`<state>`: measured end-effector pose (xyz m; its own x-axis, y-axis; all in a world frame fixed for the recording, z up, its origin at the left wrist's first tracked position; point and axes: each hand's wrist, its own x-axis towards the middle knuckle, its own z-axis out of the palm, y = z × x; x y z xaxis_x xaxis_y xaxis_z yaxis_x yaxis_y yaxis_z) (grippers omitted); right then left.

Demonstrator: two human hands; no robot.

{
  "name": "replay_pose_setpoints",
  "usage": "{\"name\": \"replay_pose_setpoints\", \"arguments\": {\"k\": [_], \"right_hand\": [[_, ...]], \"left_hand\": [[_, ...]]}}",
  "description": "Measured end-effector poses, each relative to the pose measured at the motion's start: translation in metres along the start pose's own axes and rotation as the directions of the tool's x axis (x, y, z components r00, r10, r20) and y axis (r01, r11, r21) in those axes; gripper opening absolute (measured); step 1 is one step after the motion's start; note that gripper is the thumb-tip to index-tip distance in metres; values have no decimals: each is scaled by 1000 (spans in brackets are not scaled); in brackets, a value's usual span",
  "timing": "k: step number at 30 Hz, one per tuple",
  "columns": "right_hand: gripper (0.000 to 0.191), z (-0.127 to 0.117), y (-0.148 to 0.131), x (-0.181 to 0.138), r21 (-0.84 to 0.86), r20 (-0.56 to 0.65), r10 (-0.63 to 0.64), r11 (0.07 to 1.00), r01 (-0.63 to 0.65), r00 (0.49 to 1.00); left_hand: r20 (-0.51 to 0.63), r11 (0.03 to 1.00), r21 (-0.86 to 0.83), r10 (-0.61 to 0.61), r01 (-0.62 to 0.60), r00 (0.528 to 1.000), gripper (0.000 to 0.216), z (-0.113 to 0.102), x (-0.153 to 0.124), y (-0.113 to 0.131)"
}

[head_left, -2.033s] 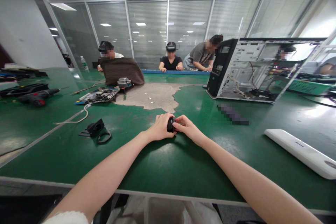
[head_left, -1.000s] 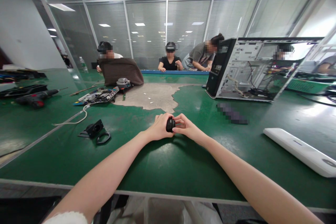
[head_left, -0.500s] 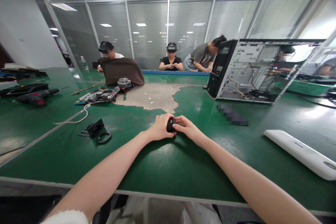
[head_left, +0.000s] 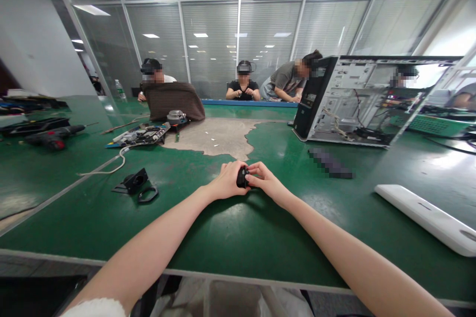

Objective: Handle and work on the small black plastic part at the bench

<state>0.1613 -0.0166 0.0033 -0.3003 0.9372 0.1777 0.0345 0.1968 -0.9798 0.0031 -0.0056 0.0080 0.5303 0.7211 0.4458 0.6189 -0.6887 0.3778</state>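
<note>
In the head view, a small black part [head_left: 242, 178] is held between my hands, a little above the green table or resting on it; I cannot tell which. My left hand [head_left: 227, 180] is wrapped round its left side. The fingertips of my right hand [head_left: 262, 179] pinch its right edge. My fingers cover much of the part, so its exact kind is hidden. To the left lie a black angular bracket-like piece [head_left: 134, 182] and a black ring-shaped piece [head_left: 148, 194], apart from my hands.
An open computer case [head_left: 353, 101] stands at the right, with a white elongated panel [head_left: 424, 215] nearer me. A circuit board [head_left: 140, 135], a brown cloth-covered object [head_left: 173, 99] and a cordless drill [head_left: 55, 137] are on the left. Several people sit or lean across the table [head_left: 238, 247].
The right fingertips have shifted very slightly on the black part. Both hands otherwise keep their place, and the whole view has moved a touch.
</note>
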Motion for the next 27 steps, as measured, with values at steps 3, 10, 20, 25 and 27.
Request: {"name": "replay_pose_setpoints", "arguments": {"k": [3,10,20,25,27], "right_hand": [[31,-2,2,2,-10,5,23,1000,-23,1000],[31,-6,-4,-3,-22,126,-54,998,57,991],[27,-1,1,1,-31,-9,5,1000,-5,1000],[30,-5,1,0,-30,71,-13,999,15,997],[33,-7,-1,-1,-7,130,-39,999,40,991]], "left_hand": [[2,1000,2,4,-4,1000,53,-1,0,0],[2,1000,17,12,-12,1000,54,0,0,-1],[-9,999,21,30,-29,1000,54,0,0,-1],[-4,999,16,37,-37,999,53,1,0,-3],[-4,999,15,37,-37,999,53,2,0,-4]]}}
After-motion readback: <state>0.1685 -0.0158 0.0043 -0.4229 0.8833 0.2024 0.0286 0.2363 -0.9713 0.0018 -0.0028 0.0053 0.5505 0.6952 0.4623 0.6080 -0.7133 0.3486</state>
